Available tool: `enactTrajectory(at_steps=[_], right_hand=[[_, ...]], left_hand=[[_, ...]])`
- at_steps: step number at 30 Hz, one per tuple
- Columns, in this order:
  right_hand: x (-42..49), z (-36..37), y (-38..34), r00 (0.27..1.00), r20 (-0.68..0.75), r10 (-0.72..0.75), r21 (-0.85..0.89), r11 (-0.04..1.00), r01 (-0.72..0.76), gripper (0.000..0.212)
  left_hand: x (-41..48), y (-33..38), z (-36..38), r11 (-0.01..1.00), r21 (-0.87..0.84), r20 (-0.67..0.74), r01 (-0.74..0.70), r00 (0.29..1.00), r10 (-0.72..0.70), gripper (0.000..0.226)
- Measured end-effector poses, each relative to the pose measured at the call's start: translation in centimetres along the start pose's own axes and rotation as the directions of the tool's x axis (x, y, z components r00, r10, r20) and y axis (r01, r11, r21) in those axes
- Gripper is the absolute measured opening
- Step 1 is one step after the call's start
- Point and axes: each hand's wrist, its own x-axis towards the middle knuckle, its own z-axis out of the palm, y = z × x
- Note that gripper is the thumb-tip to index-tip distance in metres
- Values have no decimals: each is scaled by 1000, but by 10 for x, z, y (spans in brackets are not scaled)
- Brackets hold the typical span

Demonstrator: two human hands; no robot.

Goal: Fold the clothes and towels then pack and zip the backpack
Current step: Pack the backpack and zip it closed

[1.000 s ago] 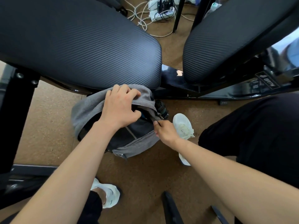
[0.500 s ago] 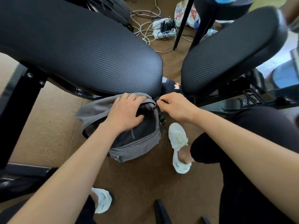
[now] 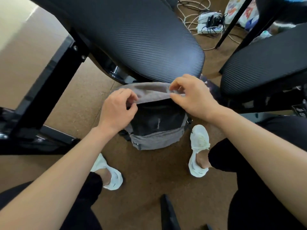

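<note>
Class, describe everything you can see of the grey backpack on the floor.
The backpack is soft grey fabric with a dark front panel. It stands on the brown floor, its top by the black chair seat. The left hand grips its top edge; the right hand pinches it nearby. Its zip state is unclear.

Your one view comes from the camera on your head, looking steeply down and slightly forward past your own forearms. It sits close: your left hand [image 3: 116, 112] and right hand [image 3: 191, 98] fill the middle, over the backpack [image 3: 156, 138]. The wide lens curves the chair seat [image 3: 141, 39] across the top; your right shoe [image 3: 198, 143] lies just right of centre.
</note>
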Motion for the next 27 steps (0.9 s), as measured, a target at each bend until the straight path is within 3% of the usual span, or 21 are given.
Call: enactTrajectory(at_steps=[4, 8, 10, 12, 17, 22, 25, 27], right_hand=[[14, 35, -41, 979, 107, -171, -54, 983, 178, 21], [22, 71, -70, 938, 216, -272, -156, 939, 308, 32], [22, 86, -76, 935, 229, -270, -238, 916, 322, 38], [20, 100, -79, 953, 178, -245, -327, 899, 292, 45], [20, 129, -79, 987, 75, -143, -489, 857, 161, 65], [24, 133, -70, 988, 121, -97, -445, 885, 141, 47], [27, 129, -63, 962, 251, -103, -368, 910, 193, 51], [28, 124, -58, 935, 333, -121, -340, 910, 239, 54]], left_hand=[[-37, -23, -8, 945, -64, -131, 321, 936, -327, 12], [-72, -47, 17, 737, -127, 126, 664, 748, -652, 9], [-83, -59, 39, 667, -151, 319, 730, 674, -666, 22], [-90, -60, 58, 645, -199, 449, 738, 654, -609, 34], [-101, -63, 93, 622, -141, 587, 770, 571, -574, 45], [-104, -59, 93, 605, -161, 605, 780, 562, -564, 40], [-105, -62, 98, 516, -214, 563, 830, 536, -629, 29], [-105, -61, 103, 403, -285, 534, 870, 493, -687, 24]])
